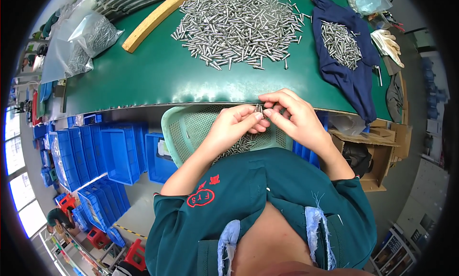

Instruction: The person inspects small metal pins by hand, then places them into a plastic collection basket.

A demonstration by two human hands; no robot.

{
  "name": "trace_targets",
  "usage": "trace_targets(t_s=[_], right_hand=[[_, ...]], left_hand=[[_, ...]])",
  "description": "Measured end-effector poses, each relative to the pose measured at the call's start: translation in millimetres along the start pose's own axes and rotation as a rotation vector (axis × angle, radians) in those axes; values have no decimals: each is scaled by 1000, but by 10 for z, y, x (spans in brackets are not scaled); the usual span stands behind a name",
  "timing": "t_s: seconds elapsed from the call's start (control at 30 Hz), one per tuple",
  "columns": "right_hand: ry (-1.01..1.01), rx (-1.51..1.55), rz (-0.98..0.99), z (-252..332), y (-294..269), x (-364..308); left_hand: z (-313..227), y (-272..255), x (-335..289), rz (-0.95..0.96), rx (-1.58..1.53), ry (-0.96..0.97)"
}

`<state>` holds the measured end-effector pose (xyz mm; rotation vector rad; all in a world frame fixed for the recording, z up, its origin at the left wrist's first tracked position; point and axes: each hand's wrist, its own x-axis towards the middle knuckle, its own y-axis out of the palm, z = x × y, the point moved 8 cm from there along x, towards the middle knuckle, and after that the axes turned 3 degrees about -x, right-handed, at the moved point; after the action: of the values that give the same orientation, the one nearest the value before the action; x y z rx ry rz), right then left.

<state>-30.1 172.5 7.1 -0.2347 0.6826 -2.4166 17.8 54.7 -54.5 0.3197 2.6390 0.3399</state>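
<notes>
My left hand (236, 125) and my right hand (296, 117) meet just in front of the table's near edge. A few short silvery metal pins (259, 108) show between their fingertips. The left thumb and fingers are closed on the pins. My right hand's thumb and bent fingers pinch at the same spot; exactly which pin each hand grips is partly hidden. Below the hands is a pale green perforated plastic basket (181, 117), with a pile of similar pins (244, 145) in it. A large heap of pins (239, 25) lies beyond on the green table (143, 82).
Wooden strips (155, 20) border the heap. A navy cloth (327, 61) at right carries a smaller pin pile (341, 44); gloves (387, 44) lie beyond. Clear bags of pins (91, 37) sit at left. Blue crates (119, 151) and a cardboard box (377, 166) flank me below.
</notes>
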Motion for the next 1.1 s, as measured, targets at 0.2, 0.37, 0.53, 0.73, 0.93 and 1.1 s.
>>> trace_targets(t_s=[0.2, 0.37, 0.53, 0.73, 0.93, 1.1], right_hand=[[81, 157, 27, -89, 57, 41], [98, 242, 31, -118, 61, 50], [131, 264, -3, -116, -25, 64], [140, -90, -674, -382, -1229, 9], [55, -421, -790, -295, -1590, 13], [50, 205, -140, -206, -467, 222]], left_hand=[[-139, -97, -47, -84, 149, 149], [-166, -117, -41, -106, 230, 170], [-179, -91, -21, -99, 200, 166], [-247, -70, -10, -31, 145, 137], [-214, -35, 4, 40, 15, 57], [-202, -38, 7, 45, 44, 34]])
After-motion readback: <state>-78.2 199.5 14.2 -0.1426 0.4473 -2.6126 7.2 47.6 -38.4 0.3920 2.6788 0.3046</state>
